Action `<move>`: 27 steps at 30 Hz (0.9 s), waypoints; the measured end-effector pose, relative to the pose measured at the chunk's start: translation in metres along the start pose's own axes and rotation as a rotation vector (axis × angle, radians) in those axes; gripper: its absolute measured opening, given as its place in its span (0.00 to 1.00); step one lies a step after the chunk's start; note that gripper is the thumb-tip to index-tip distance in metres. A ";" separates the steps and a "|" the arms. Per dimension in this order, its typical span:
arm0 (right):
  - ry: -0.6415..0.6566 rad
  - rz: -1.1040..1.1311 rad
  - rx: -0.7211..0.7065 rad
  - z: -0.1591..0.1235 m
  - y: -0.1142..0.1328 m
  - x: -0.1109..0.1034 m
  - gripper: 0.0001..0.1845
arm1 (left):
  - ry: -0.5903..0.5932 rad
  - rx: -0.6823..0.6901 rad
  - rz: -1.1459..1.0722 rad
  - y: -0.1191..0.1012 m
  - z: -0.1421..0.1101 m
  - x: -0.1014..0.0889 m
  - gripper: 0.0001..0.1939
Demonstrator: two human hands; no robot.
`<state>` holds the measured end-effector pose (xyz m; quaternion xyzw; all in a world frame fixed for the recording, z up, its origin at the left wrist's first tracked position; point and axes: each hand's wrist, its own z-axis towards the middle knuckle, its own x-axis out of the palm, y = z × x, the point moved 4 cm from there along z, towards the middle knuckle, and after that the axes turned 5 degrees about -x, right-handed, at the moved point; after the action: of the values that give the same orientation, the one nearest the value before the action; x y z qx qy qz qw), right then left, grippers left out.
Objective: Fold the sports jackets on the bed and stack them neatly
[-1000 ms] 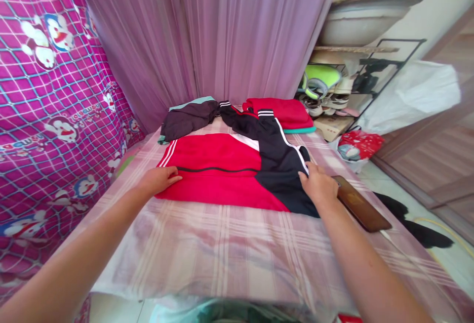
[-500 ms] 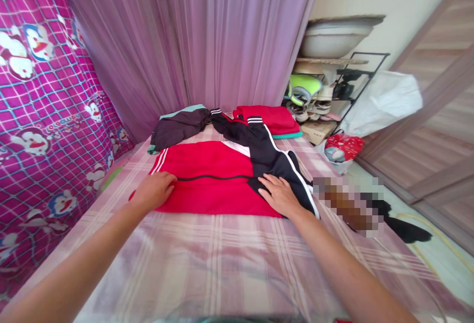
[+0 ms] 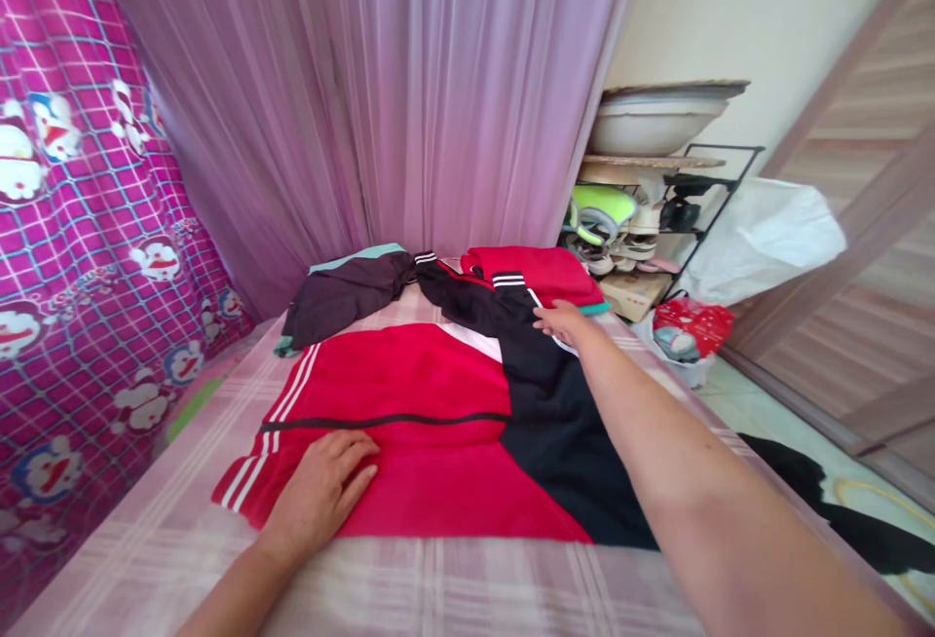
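A red and black zip jacket [image 3: 409, 374] with white stripes lies spread on the bed, one black sleeve [image 3: 515, 311] stretched toward the curtain. Palm down, my left hand [image 3: 321, 486] rests on the red lower-left part of the jacket near the striped hem, fingers loosely apart. My right hand [image 3: 561, 322] reaches across to the far right, its bent fingers at the white-edged side of the black sleeve; the fingertips are partly hidden. My right forearm covers part of the jacket's right side.
Behind the jacket lie a dark folded garment [image 3: 347, 291] and a red folded garment [image 3: 541, 272]. A purple curtain [image 3: 438, 111] hangs at the back. To the right stand a shoe rack [image 3: 701, 228] and a bag with red cloth [image 3: 693, 325]. Patterned pink fabric [image 3: 190, 257] hangs left.
My right hand has moved from the jacket's middle right forward to the sleeve. My left hand has slid nearer, and the jacket's near part now extends closer to me. The view has tilted up.
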<state>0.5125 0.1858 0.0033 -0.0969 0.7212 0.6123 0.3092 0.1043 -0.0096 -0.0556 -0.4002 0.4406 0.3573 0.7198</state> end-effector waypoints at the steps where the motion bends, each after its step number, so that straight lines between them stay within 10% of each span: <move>1: 0.014 0.018 0.013 0.005 -0.001 0.002 0.17 | -0.003 -0.001 0.000 0.000 -0.001 0.001 0.18; 10: -0.153 0.268 -0.291 0.044 0.039 -0.026 0.12 | 0.023 -0.039 -0.022 0.005 -0.001 0.004 0.18; 14: -0.063 -0.043 -0.275 0.040 0.034 -0.018 0.23 | 0.033 -0.053 -0.021 0.003 0.000 0.003 0.19; 19: -0.128 -0.443 -0.354 -0.025 0.012 -0.009 0.38 | 0.029 -0.073 -0.018 0.002 0.002 0.003 0.21; 27: 0.075 -0.672 -0.705 -0.171 -0.054 0.033 0.29 | 0.037 -0.094 -0.100 0.002 0.013 0.002 0.19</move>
<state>0.4586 0.0201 -0.0496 -0.4452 0.4095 0.6816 0.4117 0.1079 0.0034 -0.0541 -0.4615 0.4161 0.3336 0.7090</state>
